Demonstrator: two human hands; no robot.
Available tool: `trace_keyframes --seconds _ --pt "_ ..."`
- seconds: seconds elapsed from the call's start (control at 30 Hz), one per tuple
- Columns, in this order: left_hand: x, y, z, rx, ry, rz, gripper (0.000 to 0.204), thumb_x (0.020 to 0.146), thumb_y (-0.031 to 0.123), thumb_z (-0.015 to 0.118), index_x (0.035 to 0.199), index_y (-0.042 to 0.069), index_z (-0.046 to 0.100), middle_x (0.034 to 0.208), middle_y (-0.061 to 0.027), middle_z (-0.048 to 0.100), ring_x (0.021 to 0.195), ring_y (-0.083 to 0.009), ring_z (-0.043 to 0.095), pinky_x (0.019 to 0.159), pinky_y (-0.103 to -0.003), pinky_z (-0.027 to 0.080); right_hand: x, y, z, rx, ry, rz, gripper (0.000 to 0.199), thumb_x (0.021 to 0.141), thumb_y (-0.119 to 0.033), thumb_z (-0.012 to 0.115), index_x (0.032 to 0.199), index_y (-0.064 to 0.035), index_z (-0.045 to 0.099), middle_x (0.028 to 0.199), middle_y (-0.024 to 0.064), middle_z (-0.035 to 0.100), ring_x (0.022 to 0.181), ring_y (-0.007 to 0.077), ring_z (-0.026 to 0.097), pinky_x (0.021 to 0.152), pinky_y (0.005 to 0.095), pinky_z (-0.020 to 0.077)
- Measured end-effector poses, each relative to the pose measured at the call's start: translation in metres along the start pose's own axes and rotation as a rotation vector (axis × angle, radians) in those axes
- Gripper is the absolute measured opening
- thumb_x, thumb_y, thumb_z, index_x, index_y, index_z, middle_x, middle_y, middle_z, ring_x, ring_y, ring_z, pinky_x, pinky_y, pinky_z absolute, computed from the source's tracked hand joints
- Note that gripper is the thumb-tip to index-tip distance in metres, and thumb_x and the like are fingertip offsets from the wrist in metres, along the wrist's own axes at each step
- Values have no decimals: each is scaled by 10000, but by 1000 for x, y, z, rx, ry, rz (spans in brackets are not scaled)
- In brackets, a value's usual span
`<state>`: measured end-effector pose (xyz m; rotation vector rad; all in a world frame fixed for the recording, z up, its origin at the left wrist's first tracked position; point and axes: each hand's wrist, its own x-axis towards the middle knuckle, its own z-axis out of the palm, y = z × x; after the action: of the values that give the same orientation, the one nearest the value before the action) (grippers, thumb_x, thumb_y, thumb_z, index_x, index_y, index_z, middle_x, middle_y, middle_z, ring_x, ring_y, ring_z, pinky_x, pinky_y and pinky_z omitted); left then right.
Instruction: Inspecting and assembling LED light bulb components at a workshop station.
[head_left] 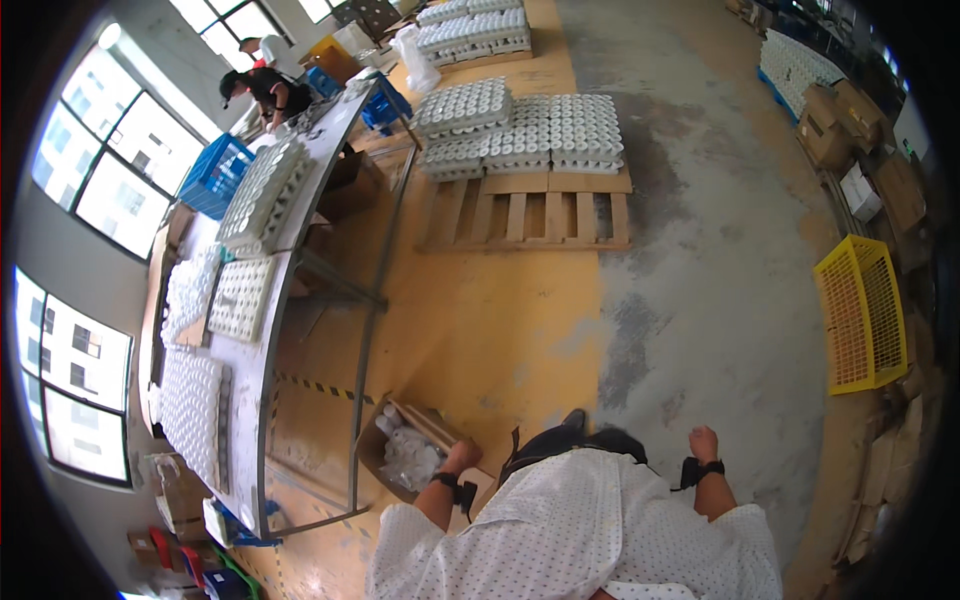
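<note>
My left hand [462,457] is curled closed, with a black band on its wrist. In the picture it overlaps the right edge of an open cardboard box [372,447]; whether it touches the box I cannot tell. Inside the box lie white, crumpled-looking pieces [410,455] and brown cardboard strips. Out to the right, my right hand [704,442] is raised and loosely closed above the grey floor, also with a black wristband. Nothing shows in either hand.
A long table [238,360] along the left bears trays of white round parts [265,195] and a blue crate [216,175]. Two people [270,95] stand at its far end. Ahead sits a loaded wooden pallet [525,225]. At right are a yellow basket [862,315] and cartons [828,125].
</note>
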<state>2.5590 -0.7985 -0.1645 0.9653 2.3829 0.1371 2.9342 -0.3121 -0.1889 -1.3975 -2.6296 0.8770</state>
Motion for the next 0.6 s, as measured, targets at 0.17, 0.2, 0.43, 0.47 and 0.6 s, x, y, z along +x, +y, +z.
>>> trace_keyframes --seconds 0.17,0.2,0.43,0.47,0.6 --pt "120 109 -146 -315 206 -1 241 760 259 547 806 48 653 852 -181 633 772 -354 609 718 -407 489 19 79 10 -277 -103 -171 154 683 -156 544 574 -48 552 589 159 538 565 348 529 538 457 417" --pt "138 125 -162 -470 284 -42 242 760 261 546 807 51 657 850 -181 631 768 -352 607 714 -405 488 24 80 13 -318 -109 -222 142 678 -169 558 591 -57 560 593 148 544 580 343 535 543 454 425" --pt "219 189 -146 -256 62 -260 256 769 221 486 841 45 658 850 -181 635 779 -346 611 722 -409 482 228 111 -17 -446 -507 -598 170 763 -201 542 663 -66 571 632 61 558 614 221 541 547 393 440" --pt "224 188 -127 -122 -74 -271 267 761 231 490 870 57 661 856 -177 636 780 -344 611 718 -409 485 268 94 -39 -533 -549 -592 193 791 -210 536 676 -58 568 626 46 557 610 193 540 552 385 442" --pt "236 245 -119 -211 -171 -281 276 750 238 488 836 42 662 884 -189 629 807 -357 599 758 -412 467 412 32 -128 505 -339 285 204 812 -162 499 691 -31 598 593 34 547 510 139 504 442 319 405"
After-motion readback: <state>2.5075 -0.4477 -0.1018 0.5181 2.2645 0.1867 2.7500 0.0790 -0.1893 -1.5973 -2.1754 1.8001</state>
